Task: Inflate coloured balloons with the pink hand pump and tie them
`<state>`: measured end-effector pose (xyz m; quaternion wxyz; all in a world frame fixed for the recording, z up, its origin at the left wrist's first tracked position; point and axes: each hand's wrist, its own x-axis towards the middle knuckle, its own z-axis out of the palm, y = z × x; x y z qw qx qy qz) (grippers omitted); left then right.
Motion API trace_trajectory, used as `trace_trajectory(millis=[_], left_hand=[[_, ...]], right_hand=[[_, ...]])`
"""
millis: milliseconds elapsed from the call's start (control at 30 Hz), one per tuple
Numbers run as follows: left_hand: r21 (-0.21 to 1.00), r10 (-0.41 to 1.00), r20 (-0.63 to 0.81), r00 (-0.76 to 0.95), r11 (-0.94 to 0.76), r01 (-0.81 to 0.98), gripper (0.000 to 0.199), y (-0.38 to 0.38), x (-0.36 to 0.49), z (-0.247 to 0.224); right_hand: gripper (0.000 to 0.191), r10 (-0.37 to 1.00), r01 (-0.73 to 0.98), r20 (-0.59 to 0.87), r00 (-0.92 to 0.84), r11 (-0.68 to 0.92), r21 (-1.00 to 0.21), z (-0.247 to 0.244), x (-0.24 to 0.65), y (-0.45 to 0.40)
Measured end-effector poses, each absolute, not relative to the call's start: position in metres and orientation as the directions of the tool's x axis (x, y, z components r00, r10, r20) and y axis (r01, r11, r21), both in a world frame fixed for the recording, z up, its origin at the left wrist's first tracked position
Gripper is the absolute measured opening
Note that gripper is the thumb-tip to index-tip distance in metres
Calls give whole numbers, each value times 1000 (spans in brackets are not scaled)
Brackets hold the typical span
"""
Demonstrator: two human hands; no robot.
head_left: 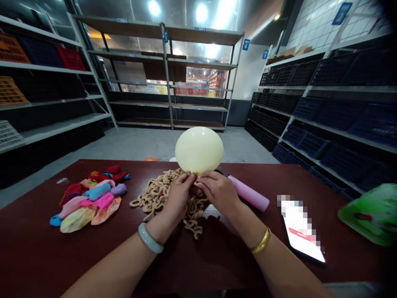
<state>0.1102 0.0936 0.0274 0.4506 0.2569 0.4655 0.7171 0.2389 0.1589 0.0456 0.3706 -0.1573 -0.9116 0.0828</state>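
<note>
An inflated pale yellow balloon (199, 149) stands upright above the table, its neck pointing down between my hands. My left hand (180, 194) pinches the neck from the left, thumb and forefinger pressed together. From the right, the bent fingers of my right hand (218, 191) close on the same neck. Under and beside my left hand lies a heap of tan knotted cord (155, 193). A pink cylinder (251, 193) rests on the table just right of my right hand.
Colourful limp balloons (93, 198) lie piled on the left of the dark red table (102, 260). A lit phone (302, 231) and a green bag (370, 215) are on the right. Shelves (167, 74) stand beyond, with crates on the side racks.
</note>
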Motion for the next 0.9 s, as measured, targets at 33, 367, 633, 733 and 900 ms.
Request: trace_trajectory(millis=[33, 367, 633, 733, 900], left_hand=[[892, 884, -65, -464, -157, -423, 32, 94, 111, 27], [929, 868, 31, -495, -208, -306, 23, 98, 110, 24], [885, 902, 81, -425, -261, -386, 15, 97, 113, 23], [841, 927, 20, -374, -217, -495, 19, 94, 109, 32], [819, 941, -6, -339, -190, -542, 10, 87, 96, 61]], right_hand=[[23, 336, 237, 648, -684, 942, -239, 45, 239, 158], [12, 528, -33, 587, -614, 726, -687, 55, 239, 156], [41, 394, -284, 516, -760, 513, -810, 89, 218, 151], [39, 414, -347, 522, -746, 428, -835, 97, 216, 152], [45, 732, -177, 331, -595, 283, -943, 80, 221, 163]])
